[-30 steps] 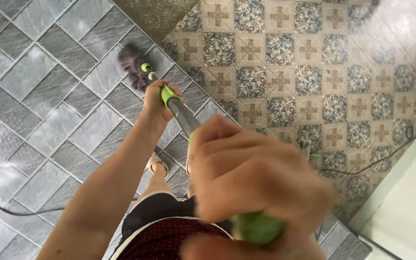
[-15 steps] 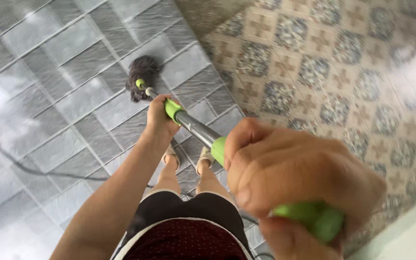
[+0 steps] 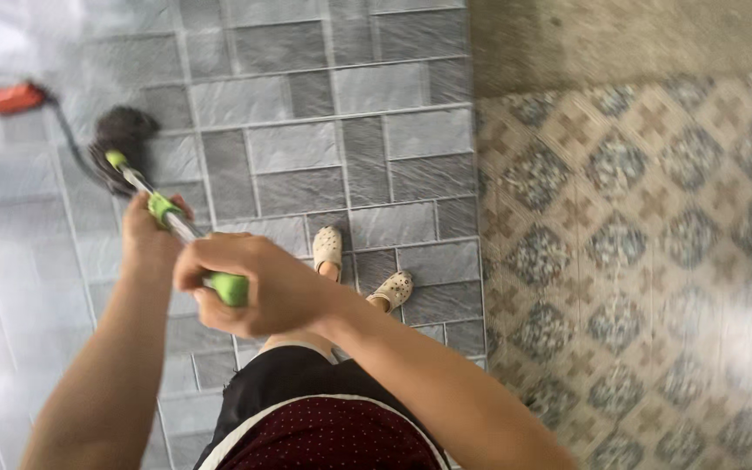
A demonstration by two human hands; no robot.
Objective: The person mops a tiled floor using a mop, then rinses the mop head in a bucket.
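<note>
I hold a mop with a silver pole [image 3: 183,228] and green grips. My left hand [image 3: 145,237] clasps the pole lower down, just under a green collar. My right hand [image 3: 250,283] is closed around the green upper grip. The dark stringy mop head [image 3: 119,144] rests on the wet grey tile floor [image 3: 306,148] at the upper left, ahead of my feet in pale perforated clogs [image 3: 328,250].
An orange object [image 3: 6,97] with a dark cable [image 3: 67,139] lies on the floor near the mop head at the far left. To the right the grey tiles give way to beige patterned tiles [image 3: 620,252]. A rough concrete strip [image 3: 620,39] runs along the top right.
The mop head has swung left across the grey tiles, and both hands moved left with the pole. The view turned, bringing the orange object closer to the mop head.
</note>
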